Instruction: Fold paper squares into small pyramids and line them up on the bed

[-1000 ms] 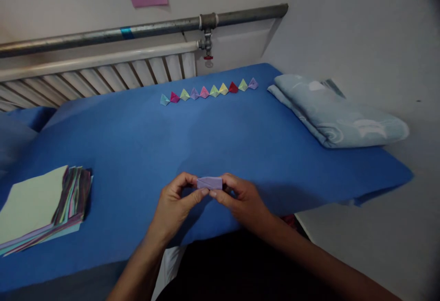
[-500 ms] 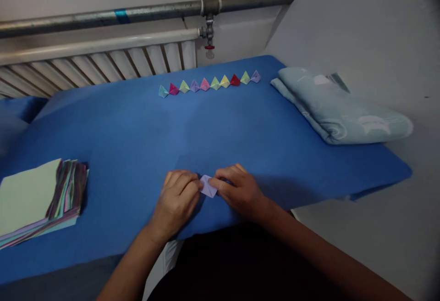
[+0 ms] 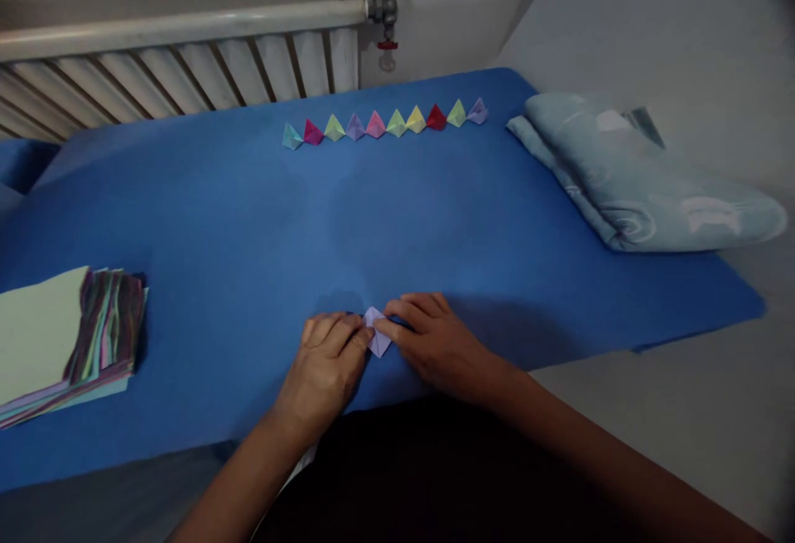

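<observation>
A small folded piece of lilac paper (image 3: 378,341) lies near the front edge of the blue surface (image 3: 248,220), between my two hands. My left hand (image 3: 329,361) grips its left side, thumb and fingers closed at the paper. From the right, my right hand (image 3: 435,340) holds it with the index fingertip on its upper face. Creases run down the diamond-shaped paper. Further back, several small folded paper pieces (image 3: 376,125) in teal, magenta, green, purple, pink, yellow and red stand in a row.
At the left lies a stack of coloured paper sheets (image 3: 40,336). A folded pale green blanket (image 3: 646,187) rests at the right by the wall. Behind the surface are a white radiator (image 3: 186,26) and a pipe valve with a red handle (image 3: 387,45).
The view has tilted down and shifted a little. Between my hands the lilac paper has turned slightly and shows a more upright diamond shape; both hands stay on it.
</observation>
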Action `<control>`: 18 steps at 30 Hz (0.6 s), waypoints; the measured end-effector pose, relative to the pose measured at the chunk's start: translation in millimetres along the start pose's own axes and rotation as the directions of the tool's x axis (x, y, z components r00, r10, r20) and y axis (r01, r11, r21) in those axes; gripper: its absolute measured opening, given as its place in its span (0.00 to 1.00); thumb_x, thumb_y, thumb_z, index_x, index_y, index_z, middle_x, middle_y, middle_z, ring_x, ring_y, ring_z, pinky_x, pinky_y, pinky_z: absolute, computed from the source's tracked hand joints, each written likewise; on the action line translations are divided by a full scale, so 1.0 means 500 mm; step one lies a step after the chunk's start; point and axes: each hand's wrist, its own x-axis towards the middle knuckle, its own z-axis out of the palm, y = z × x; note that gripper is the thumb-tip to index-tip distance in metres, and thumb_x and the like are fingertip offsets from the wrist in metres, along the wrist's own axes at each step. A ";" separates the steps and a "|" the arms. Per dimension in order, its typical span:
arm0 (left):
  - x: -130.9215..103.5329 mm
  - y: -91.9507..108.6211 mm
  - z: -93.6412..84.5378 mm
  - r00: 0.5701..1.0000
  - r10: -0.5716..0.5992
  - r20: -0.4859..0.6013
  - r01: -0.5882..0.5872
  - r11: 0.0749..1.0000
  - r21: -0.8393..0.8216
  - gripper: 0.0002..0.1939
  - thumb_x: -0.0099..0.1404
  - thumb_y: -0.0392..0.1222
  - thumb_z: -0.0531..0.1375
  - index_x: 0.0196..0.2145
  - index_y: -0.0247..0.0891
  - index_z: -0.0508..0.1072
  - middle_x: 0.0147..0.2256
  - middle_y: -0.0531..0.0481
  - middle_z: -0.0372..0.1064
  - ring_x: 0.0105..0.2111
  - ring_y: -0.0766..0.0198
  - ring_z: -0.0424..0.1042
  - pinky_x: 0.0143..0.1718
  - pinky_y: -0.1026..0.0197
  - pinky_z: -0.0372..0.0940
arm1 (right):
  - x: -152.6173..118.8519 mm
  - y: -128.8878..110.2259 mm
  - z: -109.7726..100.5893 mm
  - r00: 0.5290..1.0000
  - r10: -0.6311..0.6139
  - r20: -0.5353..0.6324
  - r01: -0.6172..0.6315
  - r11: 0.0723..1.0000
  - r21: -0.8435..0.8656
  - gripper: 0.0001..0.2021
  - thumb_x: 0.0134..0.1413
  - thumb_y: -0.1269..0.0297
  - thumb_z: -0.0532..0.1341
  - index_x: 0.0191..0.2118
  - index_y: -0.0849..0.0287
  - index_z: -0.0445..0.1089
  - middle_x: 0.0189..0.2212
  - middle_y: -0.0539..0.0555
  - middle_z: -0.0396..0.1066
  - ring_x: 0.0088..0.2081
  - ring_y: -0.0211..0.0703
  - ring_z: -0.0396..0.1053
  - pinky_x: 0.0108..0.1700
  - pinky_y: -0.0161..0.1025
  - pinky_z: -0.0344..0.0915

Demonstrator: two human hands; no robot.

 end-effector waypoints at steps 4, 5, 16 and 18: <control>-0.003 0.006 -0.001 1.000 -0.007 0.012 0.007 1.000 0.027 0.10 0.66 0.30 0.54 0.42 0.36 0.72 0.41 0.45 0.75 0.42 0.57 0.70 0.46 0.50 0.59 | -0.004 -0.006 -0.003 0.998 0.031 -0.053 -0.030 0.999 0.016 0.14 0.62 0.71 0.52 0.51 0.55 0.67 0.45 0.55 0.71 0.49 0.49 0.61 0.47 0.47 0.56; -0.003 0.008 -0.001 1.000 -0.015 0.013 0.015 0.999 0.031 0.09 0.66 0.30 0.54 0.42 0.36 0.72 0.41 0.46 0.75 0.42 0.57 0.70 0.47 0.50 0.59 | -0.005 -0.006 -0.003 0.997 0.039 -0.072 -0.038 0.999 0.018 0.13 0.61 0.71 0.53 0.49 0.55 0.68 0.44 0.55 0.72 0.48 0.48 0.61 0.47 0.47 0.55; -0.004 0.007 0.002 0.998 -0.052 -0.027 0.052 0.998 -0.020 0.07 0.65 0.33 0.56 0.39 0.37 0.73 0.40 0.47 0.75 0.40 0.59 0.71 0.46 0.53 0.58 | -0.009 -0.006 0.003 0.986 0.027 -0.166 -0.026 1.000 0.005 0.08 0.61 0.71 0.55 0.42 0.57 0.71 0.38 0.52 0.74 0.44 0.45 0.63 0.46 0.44 0.54; -0.004 0.007 0.003 0.998 -0.041 -0.036 0.041 0.999 -0.011 0.07 0.65 0.33 0.57 0.39 0.37 0.73 0.40 0.47 0.75 0.40 0.59 0.71 0.45 0.53 0.59 | -0.010 -0.008 0.004 0.985 0.021 -0.173 -0.023 1.000 -0.006 0.08 0.61 0.71 0.55 0.42 0.57 0.71 0.37 0.52 0.74 0.43 0.45 0.63 0.46 0.44 0.54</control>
